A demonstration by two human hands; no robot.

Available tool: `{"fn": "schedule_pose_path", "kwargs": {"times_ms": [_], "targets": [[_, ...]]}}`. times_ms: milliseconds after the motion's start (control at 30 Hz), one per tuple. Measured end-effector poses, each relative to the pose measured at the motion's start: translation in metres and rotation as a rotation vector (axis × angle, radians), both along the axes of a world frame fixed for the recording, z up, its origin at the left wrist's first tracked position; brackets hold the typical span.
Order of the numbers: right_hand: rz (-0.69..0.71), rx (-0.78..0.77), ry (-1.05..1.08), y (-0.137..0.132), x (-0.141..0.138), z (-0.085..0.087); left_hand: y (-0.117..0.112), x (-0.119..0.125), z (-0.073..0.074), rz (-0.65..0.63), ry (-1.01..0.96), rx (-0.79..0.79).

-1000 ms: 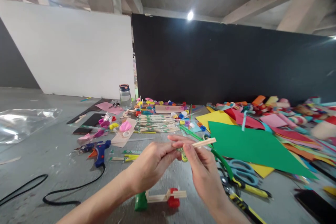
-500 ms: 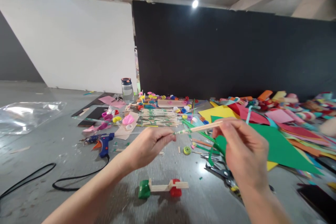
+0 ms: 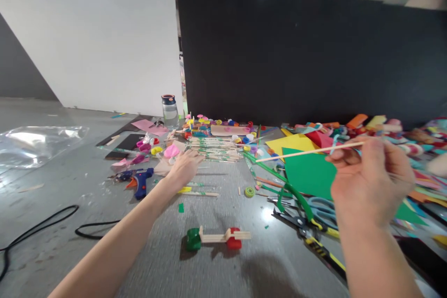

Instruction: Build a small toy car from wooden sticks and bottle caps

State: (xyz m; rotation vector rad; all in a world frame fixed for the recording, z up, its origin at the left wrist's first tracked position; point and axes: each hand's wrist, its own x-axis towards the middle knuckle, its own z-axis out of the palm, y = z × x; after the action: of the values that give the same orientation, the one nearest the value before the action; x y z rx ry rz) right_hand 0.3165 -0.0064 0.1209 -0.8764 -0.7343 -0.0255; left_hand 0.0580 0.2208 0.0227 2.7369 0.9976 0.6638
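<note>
My right hand (image 3: 370,181) is raised at the right, fingers pinched on a thin bare wooden stick (image 3: 300,152) that points left above the green paper sheet (image 3: 309,172). My left hand (image 3: 183,170) reaches forward and down to the grey floor, its fingers over loose wrapped sticks (image 3: 197,191) near the pile of sticks in green-printed wrappers (image 3: 213,153). Whether it grips one is hidden. A small stick frame with a green cap and a red cap (image 3: 216,238) lies close in front of me. A little yellow-green roll (image 3: 249,192) sits on the floor between the hands.
A blue glue gun (image 3: 141,182) with a black cord (image 3: 42,228) lies at the left. Scissors and pliers (image 3: 314,219) lie by the green sheet. Coloured paper and caps are heaped at the right and back. A jar (image 3: 169,111) and a clear plastic bag (image 3: 35,144) are further off.
The two hands have parted. My right hand carried the stick up and to the right, now bare of its wrapper. My left hand went forward and down to the sticks on the floor.
</note>
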Motion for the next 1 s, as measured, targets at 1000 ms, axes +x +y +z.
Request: {"fn": "schedule_pose_path", "kwargs": {"times_ms": [1000], "targets": [[0.424, -0.314, -0.482, -0.019, -0.105, -0.022, -0.164, -0.012, 0.112, -0.433, -0.332, 0.129]]}}
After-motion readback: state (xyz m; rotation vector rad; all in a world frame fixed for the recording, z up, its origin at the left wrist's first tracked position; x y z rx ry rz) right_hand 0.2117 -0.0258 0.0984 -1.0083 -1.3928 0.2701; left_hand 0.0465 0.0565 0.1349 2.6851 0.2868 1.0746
